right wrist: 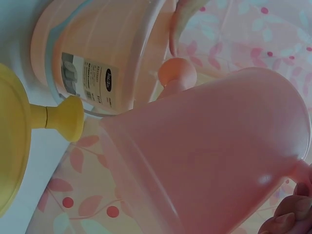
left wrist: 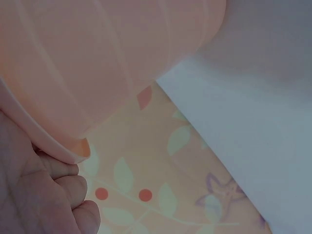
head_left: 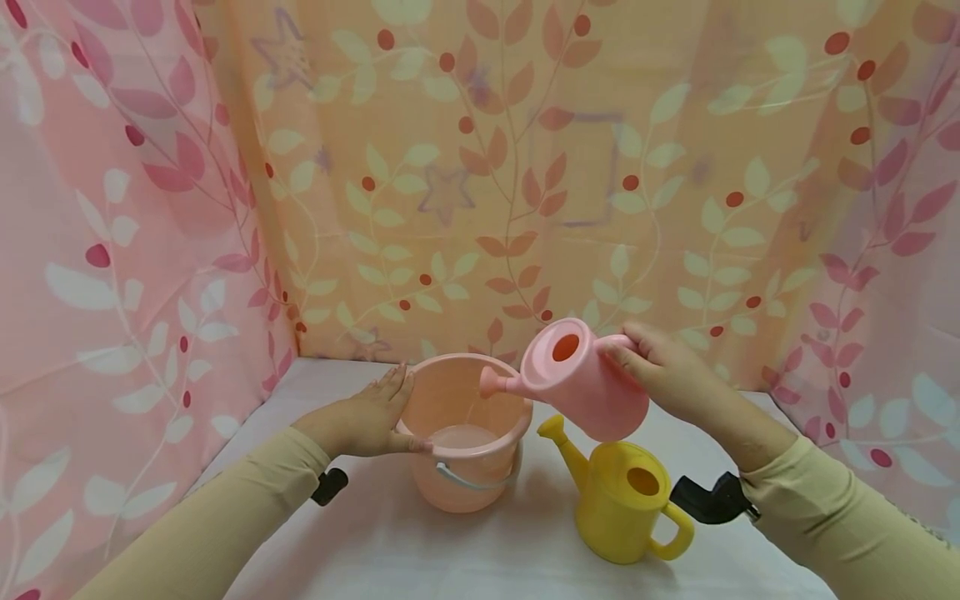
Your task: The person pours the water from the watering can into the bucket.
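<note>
Cans point(head_left: 585, 398) x2, R hand point(head_left: 667, 371) grips pink 1; L hand point(head_left: 360, 421) splayed against 1 bkt point(head_left: 450, 496)

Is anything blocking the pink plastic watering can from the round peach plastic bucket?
Nothing visible does. The pink plastic watering can, held by the right hand, has its spout over the round peach plastic bucket. The yellow plastic watering can stands clear, to the right.

The right hand point(right wrist: 288, 214) holds a pink watering can point(right wrist: 209, 151) near a bucket point(right wrist: 122, 41).
</note>
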Available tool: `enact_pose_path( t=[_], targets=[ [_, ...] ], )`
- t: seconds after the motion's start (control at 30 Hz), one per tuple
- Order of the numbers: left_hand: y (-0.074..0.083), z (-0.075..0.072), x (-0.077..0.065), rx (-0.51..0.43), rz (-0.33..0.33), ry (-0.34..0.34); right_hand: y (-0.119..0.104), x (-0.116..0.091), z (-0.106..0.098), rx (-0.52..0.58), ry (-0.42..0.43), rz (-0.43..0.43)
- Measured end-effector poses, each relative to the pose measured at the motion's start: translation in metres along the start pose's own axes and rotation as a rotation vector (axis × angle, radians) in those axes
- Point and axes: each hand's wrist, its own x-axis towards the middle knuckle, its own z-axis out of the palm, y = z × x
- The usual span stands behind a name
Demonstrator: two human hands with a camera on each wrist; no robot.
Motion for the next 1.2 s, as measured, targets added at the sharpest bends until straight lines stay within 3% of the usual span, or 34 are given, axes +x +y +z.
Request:
enact_pose_path(
  t=[1.2],
  targets=[
    [-0.0004, 0.0015, 0.0015, 0.000, -0.013, -0.005, -0.0010, 0.0013, -0.0002, -0.015, 0.000, -0.007]
  ],
)
